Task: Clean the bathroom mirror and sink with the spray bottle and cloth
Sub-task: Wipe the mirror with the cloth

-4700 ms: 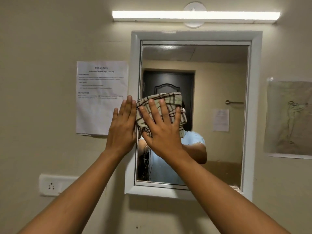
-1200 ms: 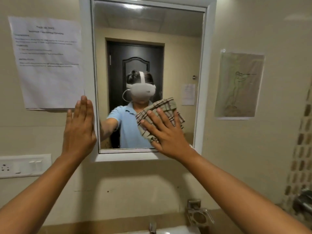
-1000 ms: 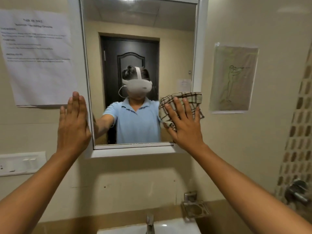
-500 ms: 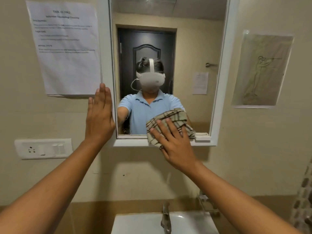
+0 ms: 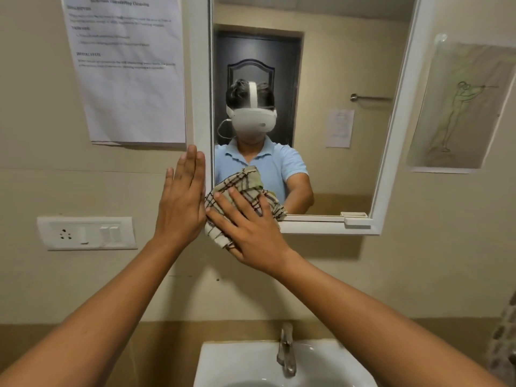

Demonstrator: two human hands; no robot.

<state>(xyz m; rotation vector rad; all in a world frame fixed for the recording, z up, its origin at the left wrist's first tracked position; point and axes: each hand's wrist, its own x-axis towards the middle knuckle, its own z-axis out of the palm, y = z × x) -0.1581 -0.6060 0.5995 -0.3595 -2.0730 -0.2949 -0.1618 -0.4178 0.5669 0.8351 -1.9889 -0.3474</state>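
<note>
At the mirror's (image 5: pixel 335 169) lower left corner, a cloth (image 5: pixel 245 188) is pressed flat under the right hand (image 5: pixel 251 233).

Right fingers (image 5: pixel 223 203) lie straight and spread on the checked cloth, which covers the glass and white frame at about 7 o'clock of the mirror. Left hand (image 5: pixel 181 202) rests flat, fingers together, on the frame's left side, just beside the cloth. Below, at 6 o'clock, sits the sink (image 5: pixel 223 361) with its tap (image 5: pixel 286 350).

Your forearms were bare, no sleeves or jewellery on either. At twelve o'clock your reflection wore a light blue short-sleeved polo shirt (image 5: pixel 282 166) and a white headset (image 5: pixel 252 121), strap over dark hair.
</note>
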